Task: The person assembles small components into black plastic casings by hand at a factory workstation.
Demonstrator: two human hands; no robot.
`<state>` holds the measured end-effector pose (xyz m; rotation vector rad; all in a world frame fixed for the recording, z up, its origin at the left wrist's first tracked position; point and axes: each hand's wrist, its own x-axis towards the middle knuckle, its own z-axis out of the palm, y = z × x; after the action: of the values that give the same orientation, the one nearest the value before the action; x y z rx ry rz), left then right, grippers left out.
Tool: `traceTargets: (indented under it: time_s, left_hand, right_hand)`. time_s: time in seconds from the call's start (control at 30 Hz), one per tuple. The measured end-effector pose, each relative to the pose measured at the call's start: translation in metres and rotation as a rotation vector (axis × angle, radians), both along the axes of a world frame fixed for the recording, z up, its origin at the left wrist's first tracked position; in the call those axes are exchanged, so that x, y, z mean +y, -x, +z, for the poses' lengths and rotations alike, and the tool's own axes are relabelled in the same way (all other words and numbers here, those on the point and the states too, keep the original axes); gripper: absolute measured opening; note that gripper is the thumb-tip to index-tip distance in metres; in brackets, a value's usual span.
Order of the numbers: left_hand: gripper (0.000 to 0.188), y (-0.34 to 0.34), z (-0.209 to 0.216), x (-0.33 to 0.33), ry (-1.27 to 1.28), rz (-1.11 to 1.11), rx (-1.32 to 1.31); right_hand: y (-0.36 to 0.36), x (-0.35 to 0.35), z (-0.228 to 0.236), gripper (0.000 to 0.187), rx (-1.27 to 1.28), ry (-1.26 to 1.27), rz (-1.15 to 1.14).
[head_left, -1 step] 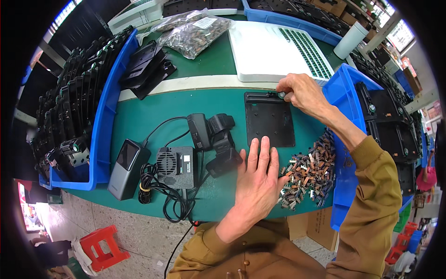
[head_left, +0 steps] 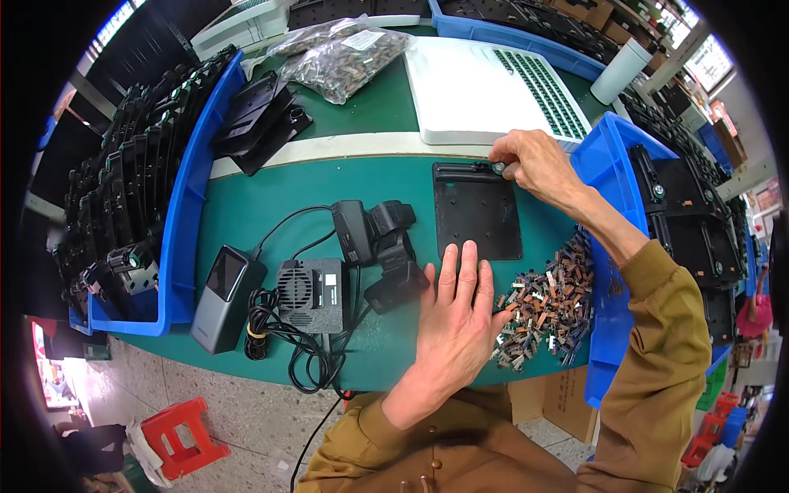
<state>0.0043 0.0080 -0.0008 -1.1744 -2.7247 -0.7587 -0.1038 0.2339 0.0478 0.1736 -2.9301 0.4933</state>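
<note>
A flat black plastic plate (head_left: 479, 218) with a raised bar along its far edge lies on the green table. My left hand (head_left: 457, 320) is spread flat, its fingertips at the plate's near edge and its thumb side by a heap of small parts (head_left: 546, 304). These parts are brown, white and dark, with metal bits. At the plate's far right corner my right hand (head_left: 538, 164) is closed, thumb and fingers pinching a small round greenish-silver piece (head_left: 498, 168) at the end of the bar. The curled fingers partly hide that piece.
A blue bin (head_left: 177, 238) of black plates stands left; another blue bin (head_left: 612, 156) stands right. Between them lie a power bank (head_left: 228, 300), a vented dark box (head_left: 311, 296), cables and a black strap-like device (head_left: 394, 263). Behind are parts bags (head_left: 349, 66) and a white tray (head_left: 460, 90).
</note>
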Motion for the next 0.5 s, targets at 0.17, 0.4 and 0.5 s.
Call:
traceTargets:
  time_s: [0.17, 0.4, 0.5]
  left_hand:
    - [0.063, -0.0009, -0.0003, 0.0013, -0.018, 0.002, 0.011]
    - [0.062, -0.0001, 0.0018, 0.0, 0.0, -0.006, -0.006]
    - [0.062, -0.0005, 0.0018, 0.001, -0.003, -0.009, -0.006]
  right_hand:
    - [0.0009, 0.0009, 0.008, 0.022, -0.074, 0.062, -0.084]
    - [0.0028, 0.002, 0.006, 0.019, -0.156, 0.167, -0.153]
    - [0.0019, 0.0015, 0.0112, 0.02, -0.206, 0.179, -0.213]
